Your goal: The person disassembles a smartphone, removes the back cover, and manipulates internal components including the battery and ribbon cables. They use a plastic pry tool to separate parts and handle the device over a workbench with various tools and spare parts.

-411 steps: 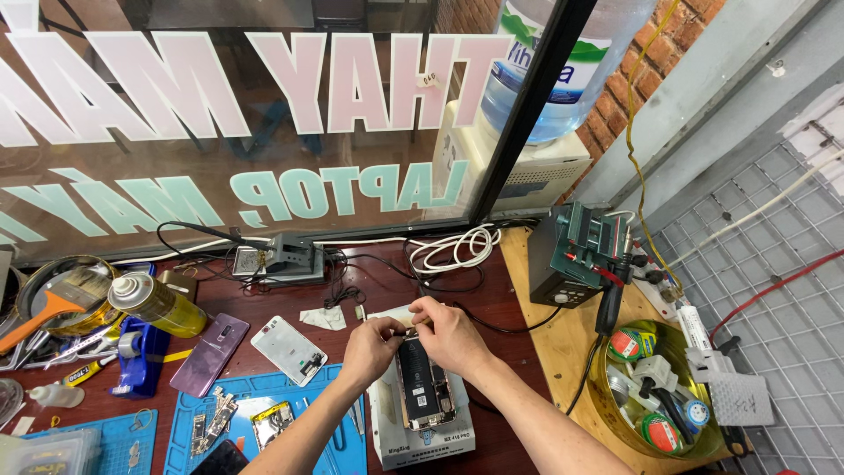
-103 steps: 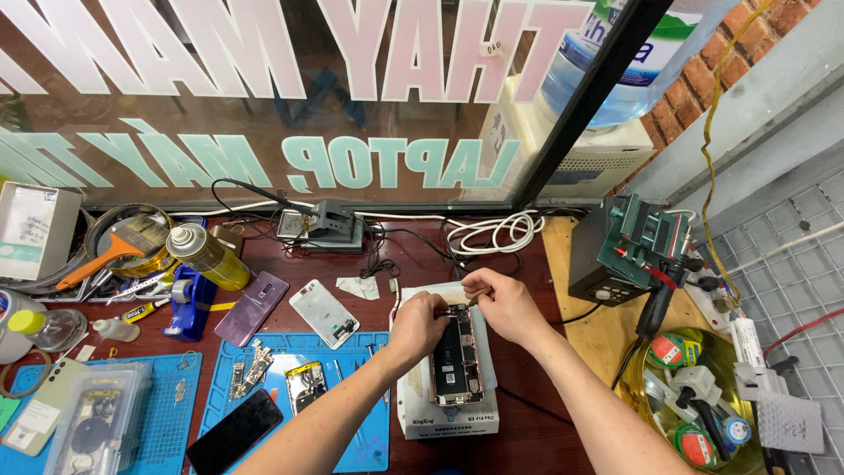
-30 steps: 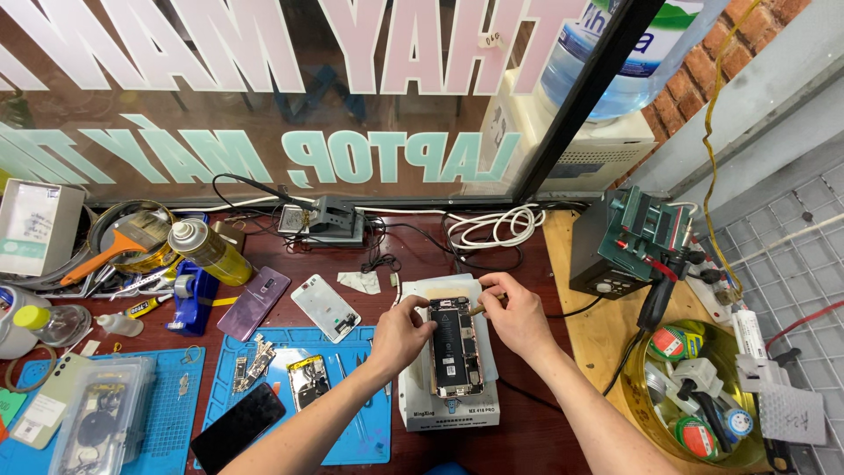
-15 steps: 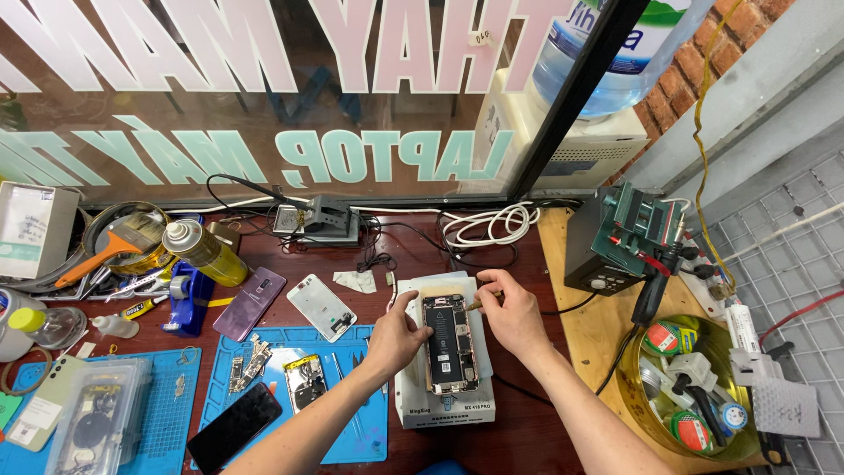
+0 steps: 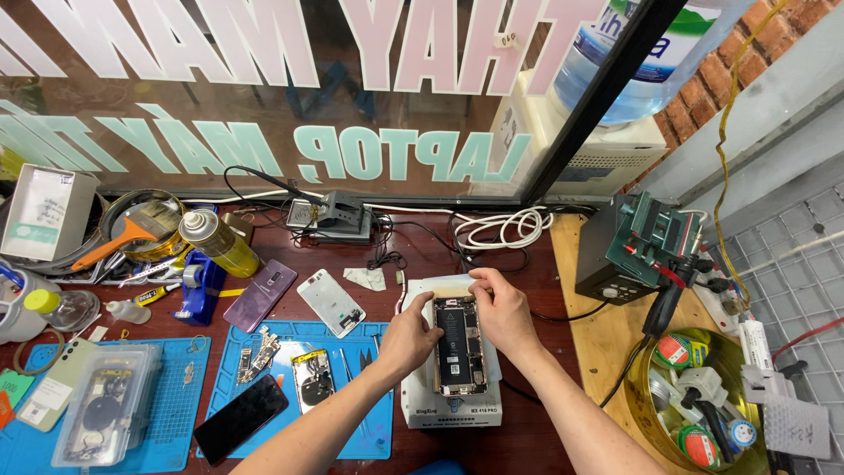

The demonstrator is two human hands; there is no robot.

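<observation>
An opened phone [image 5: 458,347] with its battery and boards showing lies face down on a white heating plate machine [image 5: 450,406] at the middle of the workbench. My left hand [image 5: 411,332] touches the phone's left edge with its fingertips. My right hand [image 5: 499,308] rests along the phone's right edge, fingers curled over its top right corner. Neither hand lifts it.
On the blue mat [image 5: 352,422] lie a black phone [image 5: 240,418], a small phone frame [image 5: 313,380] and metal parts. A white phone back [image 5: 331,303], a purple phone [image 5: 260,294], a spray can [image 5: 217,241] and a brush [image 5: 123,237] lie to the left. A green soldering station [image 5: 646,246] and a yellow bowl [image 5: 646,400] of tape rolls stand right.
Over the last second my hands stay on the phone on the heating plate; my right hand has shifted slightly up along its right edge. The view has drifted a little.
</observation>
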